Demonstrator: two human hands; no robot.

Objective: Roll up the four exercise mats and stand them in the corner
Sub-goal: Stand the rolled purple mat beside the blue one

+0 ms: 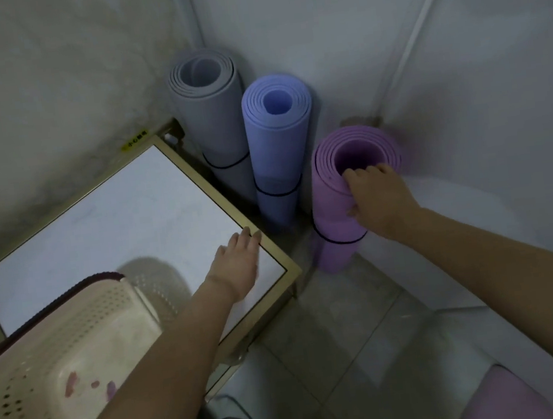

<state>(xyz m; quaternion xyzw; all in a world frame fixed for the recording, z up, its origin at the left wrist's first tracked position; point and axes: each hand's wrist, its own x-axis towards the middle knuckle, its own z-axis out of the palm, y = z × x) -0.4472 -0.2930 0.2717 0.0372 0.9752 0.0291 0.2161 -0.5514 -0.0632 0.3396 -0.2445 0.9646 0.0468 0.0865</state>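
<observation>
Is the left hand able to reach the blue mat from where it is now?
Probably yes. The left hand rests open on the table corner, and the blue mat stands just beyond that edge, with nothing between them.

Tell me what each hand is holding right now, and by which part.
The right hand grips the purple rolled mat at its top rim, fingers hooked into the open end. The left hand holds nothing; it rests flat on the white table near its corner.
</observation>
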